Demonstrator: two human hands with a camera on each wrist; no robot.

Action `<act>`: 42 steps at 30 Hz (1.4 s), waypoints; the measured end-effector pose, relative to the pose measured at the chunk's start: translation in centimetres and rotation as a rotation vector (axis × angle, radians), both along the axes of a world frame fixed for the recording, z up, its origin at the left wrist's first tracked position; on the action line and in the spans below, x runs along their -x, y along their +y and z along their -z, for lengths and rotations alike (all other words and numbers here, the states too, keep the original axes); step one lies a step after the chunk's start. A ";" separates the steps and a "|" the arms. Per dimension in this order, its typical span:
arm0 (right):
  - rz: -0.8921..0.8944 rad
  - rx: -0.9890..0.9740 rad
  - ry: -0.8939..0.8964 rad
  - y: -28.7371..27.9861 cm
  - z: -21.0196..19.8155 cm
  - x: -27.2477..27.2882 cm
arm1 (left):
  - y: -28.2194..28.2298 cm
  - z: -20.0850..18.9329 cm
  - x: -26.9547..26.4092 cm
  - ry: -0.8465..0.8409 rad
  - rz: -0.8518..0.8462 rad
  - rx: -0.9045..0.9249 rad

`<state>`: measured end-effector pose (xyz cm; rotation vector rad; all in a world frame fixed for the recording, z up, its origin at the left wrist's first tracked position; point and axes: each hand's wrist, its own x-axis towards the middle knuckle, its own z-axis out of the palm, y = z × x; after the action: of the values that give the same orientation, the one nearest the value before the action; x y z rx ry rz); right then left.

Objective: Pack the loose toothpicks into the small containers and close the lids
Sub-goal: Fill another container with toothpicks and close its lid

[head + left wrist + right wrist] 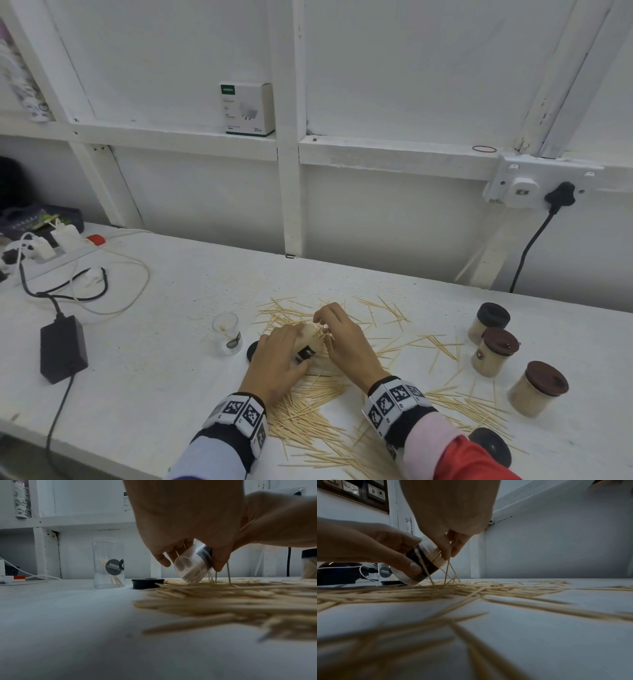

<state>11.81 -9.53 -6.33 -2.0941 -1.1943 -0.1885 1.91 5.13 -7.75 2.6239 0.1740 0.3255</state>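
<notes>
The white table (164,342) carries everything here. Spread across it, under and around both hands, lies the heap of loose toothpicks (318,411), thickest on the wrist side of the fingers and thinning out beyond the fingertips.

Well off to the right of the right hand's fingers stand three filled jars (493,353) with dark lids on, and a loose black lid (489,445) lies near the right sleeve. A black power brick (63,347) sits far to the left of the left hand's fingers.

The left hand (279,363) has its fingers and thumb curled round a clear jar (192,566), tilted with its open mouth toward the right hand and its base low over the toothpicks; this jar already looks well filled. The right hand (346,337) has its fingers bent, pinching a few toothpicks at the jar's mouth, their lower ends pointing down into the heap.

Just left of the left hand's fingers lies a black lid (147,583) flat on the table, and beyond it stands an open jar (109,564), upright, with only a few toothpicks inside.
</notes>
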 end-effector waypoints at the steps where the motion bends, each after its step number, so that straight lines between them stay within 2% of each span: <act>1: 0.001 -0.008 -0.007 0.1 0.1 0.0 | 0.0 0.0 0.0 -0.002 -0.001 -0.002; 14: 0.036 -0.065 -0.075 -0.3 0.6 -0.6 | 0.2 0.5 -0.2 0.002 0.040 0.069; 19: 0.080 -0.087 -0.100 -0.2 0.4 -0.2 | 0.1 0.2 0.1 -0.069 -0.004 0.115; 22: 0.048 -0.106 0.051 -0.4 -0.2 -0.1 | 0.1 0.1 0.1 -0.119 -0.021 0.120; 25: -0.063 -0.018 0.230 -0.6 -0.6 0.2 | 0.2 0.1 0.1 -0.126 0.017 0.100; 28: -0.114 0.030 0.260 -0.3 -0.4 0.3 | 0.5 0.4 0.0 -0.160 0.048 0.086; 32: -0.054 -0.010 0.174 -0.5 -0.8 -0.7 | 0.8 0.5 -0.1 -0.197 0.003 -0.011; 36: -0.059 0.011 0.385 -1.1 -2.8 -1.6 | 0.6 0.2 -0.2 -0.204 -0.004 -0.065; 38: -0.064 0.027 0.419 -1.3 -3.4 -1.9 | 0.6 0.1 -0.2 -0.208 0.009 -0.069; 42: -0.185 0.088 0.612 -1.5 -4.6 -1.6 | 0.1 -0.5 -0.2 -0.208 0.053 -0.079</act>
<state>13.46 -11.08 -1.73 -1.8909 -1.0112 0.5605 2.11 5.19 -7.23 2.6442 0.0226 0.5946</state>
